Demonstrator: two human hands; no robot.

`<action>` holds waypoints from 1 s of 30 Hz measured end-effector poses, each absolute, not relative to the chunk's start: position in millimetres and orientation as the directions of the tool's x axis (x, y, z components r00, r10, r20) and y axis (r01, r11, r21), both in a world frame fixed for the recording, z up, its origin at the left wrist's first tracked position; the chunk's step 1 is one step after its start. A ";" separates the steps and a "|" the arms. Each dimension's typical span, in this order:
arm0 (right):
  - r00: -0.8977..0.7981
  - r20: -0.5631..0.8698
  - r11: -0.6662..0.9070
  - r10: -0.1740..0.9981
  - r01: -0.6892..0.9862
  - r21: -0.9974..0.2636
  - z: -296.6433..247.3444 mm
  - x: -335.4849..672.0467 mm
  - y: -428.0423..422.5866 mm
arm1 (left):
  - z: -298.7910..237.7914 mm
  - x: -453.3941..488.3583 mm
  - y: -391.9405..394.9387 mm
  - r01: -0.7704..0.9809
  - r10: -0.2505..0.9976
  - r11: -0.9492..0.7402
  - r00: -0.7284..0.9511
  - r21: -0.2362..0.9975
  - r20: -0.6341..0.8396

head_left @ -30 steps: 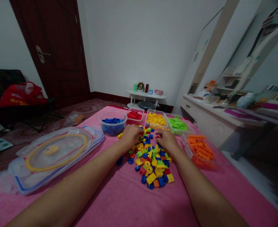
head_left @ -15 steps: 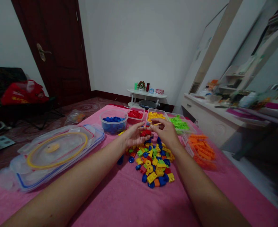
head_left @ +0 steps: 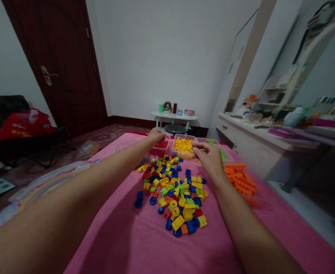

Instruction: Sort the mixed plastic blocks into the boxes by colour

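Note:
My left hand [head_left: 156, 135] reaches far out over the clear box of red blocks [head_left: 162, 144], its fingers bent down and together; what they hold, if anything, is hidden. Beside the box of yellow blocks [head_left: 183, 145], my right hand [head_left: 208, 155] hovers with thumb and fingertips drawn together; I cannot make out anything between them. Below and between my forearms lies a loose pile of mixed toy building blocks [head_left: 181, 194], yellow, blue, red, green and orange, some with round wheel shapes.
Right of the yellow box stand a box of green blocks [head_left: 226, 152] and one of orange blocks [head_left: 241, 180]. My left arm partly covers a round tub [head_left: 121, 144] and stacked clear lids [head_left: 50, 182]. A pink cloth [head_left: 156, 251] covers the table.
My left hand has moved forward from above the pile to the red box, away from my right hand. My right hand has shifted slightly right. The view has tilted a little.

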State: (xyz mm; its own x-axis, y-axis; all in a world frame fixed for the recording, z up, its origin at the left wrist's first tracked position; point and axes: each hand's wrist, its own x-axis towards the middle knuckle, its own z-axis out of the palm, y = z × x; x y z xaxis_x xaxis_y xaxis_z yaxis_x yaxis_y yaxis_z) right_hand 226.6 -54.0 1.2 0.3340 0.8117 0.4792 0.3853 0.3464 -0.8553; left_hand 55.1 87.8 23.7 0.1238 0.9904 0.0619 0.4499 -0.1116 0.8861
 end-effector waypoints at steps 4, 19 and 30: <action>0.342 0.492 0.356 0.801 0.389 -0.850 -0.2 232.6 -53.2 | 27.4 43.7 116.7 0.584 0.967 -0.239 0.066 0.776 0.248; 0.265 0.462 0.317 0.846 0.447 -0.836 -25.8 227.8 -41.2 | -44.2 79.0 49.8 0.815 0.759 -0.578 0.560 -0.055 0.332; 0.178 0.474 0.341 0.862 0.488 -0.804 -34.4 226.1 -40.9 | -66.0 87.6 48.5 0.785 0.788 -0.606 0.571 0.126 0.228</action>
State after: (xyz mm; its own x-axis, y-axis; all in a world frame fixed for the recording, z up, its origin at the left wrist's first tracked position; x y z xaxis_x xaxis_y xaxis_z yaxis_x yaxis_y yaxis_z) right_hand 226.1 -40.9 -34.4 0.1783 0.8620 0.4744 0.4877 0.3413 -0.8035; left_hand 87.6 48.5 -66.0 0.5714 0.7883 0.2283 0.7855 -0.6059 0.1261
